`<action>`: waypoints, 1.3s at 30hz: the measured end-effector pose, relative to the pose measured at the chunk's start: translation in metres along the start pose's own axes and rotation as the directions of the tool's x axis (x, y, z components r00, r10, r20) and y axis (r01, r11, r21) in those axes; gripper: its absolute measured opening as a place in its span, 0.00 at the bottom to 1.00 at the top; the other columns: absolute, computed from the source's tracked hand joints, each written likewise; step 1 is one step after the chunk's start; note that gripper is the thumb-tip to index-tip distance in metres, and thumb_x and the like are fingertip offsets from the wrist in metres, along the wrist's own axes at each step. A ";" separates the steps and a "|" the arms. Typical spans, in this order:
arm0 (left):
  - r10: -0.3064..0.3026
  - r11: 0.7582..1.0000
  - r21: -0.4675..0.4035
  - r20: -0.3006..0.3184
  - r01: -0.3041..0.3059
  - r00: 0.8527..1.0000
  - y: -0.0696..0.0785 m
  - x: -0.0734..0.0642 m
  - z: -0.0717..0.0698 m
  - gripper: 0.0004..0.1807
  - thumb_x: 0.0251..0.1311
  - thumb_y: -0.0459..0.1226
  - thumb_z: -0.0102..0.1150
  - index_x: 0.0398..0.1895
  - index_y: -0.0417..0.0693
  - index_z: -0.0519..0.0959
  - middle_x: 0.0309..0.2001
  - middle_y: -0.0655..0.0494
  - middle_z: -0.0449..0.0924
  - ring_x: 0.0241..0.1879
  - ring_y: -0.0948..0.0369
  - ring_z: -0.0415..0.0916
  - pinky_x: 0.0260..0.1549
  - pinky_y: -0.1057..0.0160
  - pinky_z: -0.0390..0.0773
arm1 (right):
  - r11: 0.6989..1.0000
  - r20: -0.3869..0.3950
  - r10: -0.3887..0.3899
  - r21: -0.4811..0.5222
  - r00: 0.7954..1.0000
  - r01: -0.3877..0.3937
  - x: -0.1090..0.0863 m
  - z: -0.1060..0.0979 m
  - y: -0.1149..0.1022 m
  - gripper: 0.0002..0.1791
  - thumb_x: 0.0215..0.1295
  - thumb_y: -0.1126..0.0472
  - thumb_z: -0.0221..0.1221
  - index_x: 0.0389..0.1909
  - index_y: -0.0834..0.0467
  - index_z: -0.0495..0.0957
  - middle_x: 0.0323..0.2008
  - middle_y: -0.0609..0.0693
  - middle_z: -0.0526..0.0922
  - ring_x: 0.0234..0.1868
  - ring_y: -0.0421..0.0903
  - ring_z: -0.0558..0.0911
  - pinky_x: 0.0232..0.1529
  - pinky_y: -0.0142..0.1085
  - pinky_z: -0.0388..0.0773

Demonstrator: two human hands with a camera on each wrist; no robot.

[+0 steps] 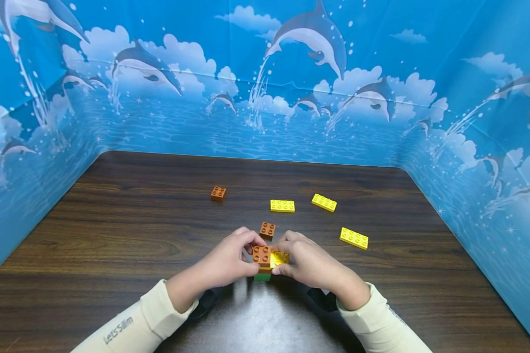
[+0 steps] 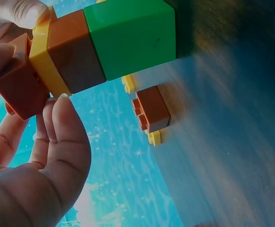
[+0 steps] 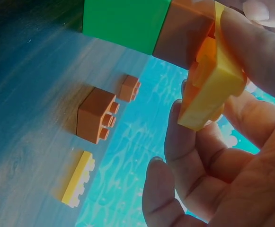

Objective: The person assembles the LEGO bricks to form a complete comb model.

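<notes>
A small stack stands near the front of the table: a green block (image 1: 262, 277) at the bottom, a brown brick (image 2: 75, 49) above it, then a yellow studded plate (image 1: 280, 258) that juts out to the right. Over the plate's left end, a second brown brick (image 1: 261, 256) is pinched between the thumb and fingers of my left hand (image 1: 229, 256). This upper brick looks tilted against the plate in the left wrist view. My right hand (image 1: 312, 262) grips the plate's overhanging end. Just behind the stack lies a loose brown brick (image 1: 267, 229).
Farther back on the dark wooden table (image 1: 159, 206) sits another brown brick (image 1: 218, 193). Three yellow plates lie apart: one in the middle (image 1: 282, 206), another behind right (image 1: 324, 202), the third at right (image 1: 354, 238). A blue dolphin-print curtain (image 1: 194, 127) surrounds the table's back and sides.
</notes>
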State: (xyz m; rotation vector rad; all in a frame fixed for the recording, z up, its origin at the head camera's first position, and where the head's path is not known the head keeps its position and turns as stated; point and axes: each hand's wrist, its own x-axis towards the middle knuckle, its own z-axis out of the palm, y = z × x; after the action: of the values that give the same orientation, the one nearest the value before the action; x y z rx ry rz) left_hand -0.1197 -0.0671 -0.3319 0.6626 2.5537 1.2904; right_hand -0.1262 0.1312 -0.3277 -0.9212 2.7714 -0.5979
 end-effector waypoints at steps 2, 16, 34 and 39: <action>-0.003 1.000 0.005 0.002 0.003 1.000 0.000 0.001 0.000 0.16 0.40 0.28 0.58 0.37 0.47 0.74 0.36 0.55 0.67 0.35 0.60 0.66 0.28 0.67 0.73 | 1.000 0.002 0.002 0.002 1.000 -0.002 0.000 0.000 0.000 0.21 0.50 0.52 0.64 0.46 0.54 0.78 0.32 0.41 0.69 0.33 0.39 0.67 0.33 0.31 0.68; 0.004 0.998 0.068 0.018 -0.005 1.000 0.005 0.008 -0.001 0.15 0.41 0.31 0.64 0.35 0.48 0.75 0.32 0.58 0.67 0.34 0.61 0.66 0.31 0.65 0.71 | 1.000 0.004 -0.019 0.001 1.000 0.019 -0.001 -0.002 0.001 0.19 0.49 0.52 0.64 0.42 0.55 0.79 0.32 0.41 0.70 0.33 0.38 0.68 0.33 0.30 0.68; -0.008 0.992 0.128 0.046 0.002 0.999 0.009 0.009 -0.004 0.13 0.41 0.32 0.65 0.33 0.49 0.75 0.33 0.59 0.68 0.34 0.62 0.67 0.32 0.64 0.71 | 1.000 0.018 -0.016 -0.024 1.000 0.017 0.004 -0.005 -0.002 0.16 0.49 0.51 0.65 0.37 0.55 0.79 0.30 0.42 0.70 0.30 0.39 0.67 0.31 0.30 0.67; -0.008 0.993 0.114 0.042 0.004 0.999 0.008 0.009 -0.003 0.14 0.41 0.32 0.65 0.34 0.49 0.75 0.32 0.59 0.68 0.33 0.62 0.67 0.32 0.64 0.71 | 1.000 0.003 -0.020 -0.004 1.000 0.020 0.003 -0.004 -0.001 0.17 0.49 0.52 0.65 0.39 0.55 0.79 0.31 0.41 0.71 0.31 0.39 0.68 0.31 0.30 0.68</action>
State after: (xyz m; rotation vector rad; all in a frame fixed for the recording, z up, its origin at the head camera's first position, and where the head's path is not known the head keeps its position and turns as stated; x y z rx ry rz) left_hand -0.1263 -0.0607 -0.3240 0.6956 2.6083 1.1225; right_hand -0.1287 0.1299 -0.3240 -0.9506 2.7647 -0.5938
